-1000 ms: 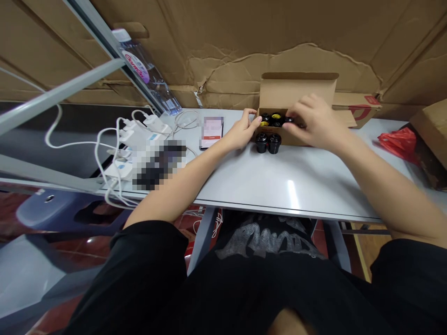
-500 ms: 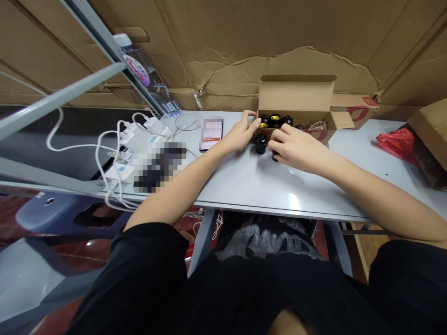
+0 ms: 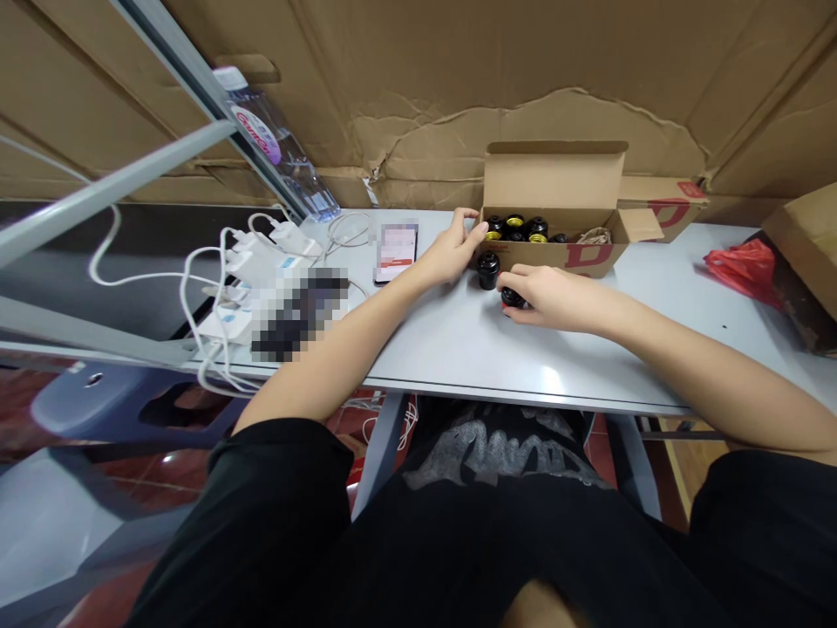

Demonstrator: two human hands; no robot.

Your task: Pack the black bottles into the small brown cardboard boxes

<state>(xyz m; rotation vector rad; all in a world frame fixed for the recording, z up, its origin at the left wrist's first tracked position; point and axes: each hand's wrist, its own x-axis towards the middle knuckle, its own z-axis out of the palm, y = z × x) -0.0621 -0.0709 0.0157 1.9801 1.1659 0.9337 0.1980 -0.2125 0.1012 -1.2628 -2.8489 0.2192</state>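
A small open cardboard box (image 3: 588, 259) stands at the back of the table, holding several black lamp sockets (image 3: 537, 229) with gold-coloured rings. My left hand (image 3: 453, 249) grips the box's left end, with thumb and fingers at its corner. Pinched in my right hand (image 3: 546, 296), in front of the box, is another black lamp socket (image 3: 512, 298) low over the tabletop. Whether its base touches the table is hidden by my fingers. One more black lamp socket (image 3: 487, 270) stands upright between my hands, close to the box's front wall.
To the left lie a phone (image 3: 397, 253), a white power strip (image 3: 241, 288) with tangled cables, and a partly blurred dark device (image 3: 301, 314). A water bottle (image 3: 281, 144) leans behind them. On the right are a red plastic bag (image 3: 745, 270) and a brown carton (image 3: 807, 253).
My right hand has shifted slightly down and toward me with the lamp socket, uncovering more of it and the box's front. My left hand stays put at the box.
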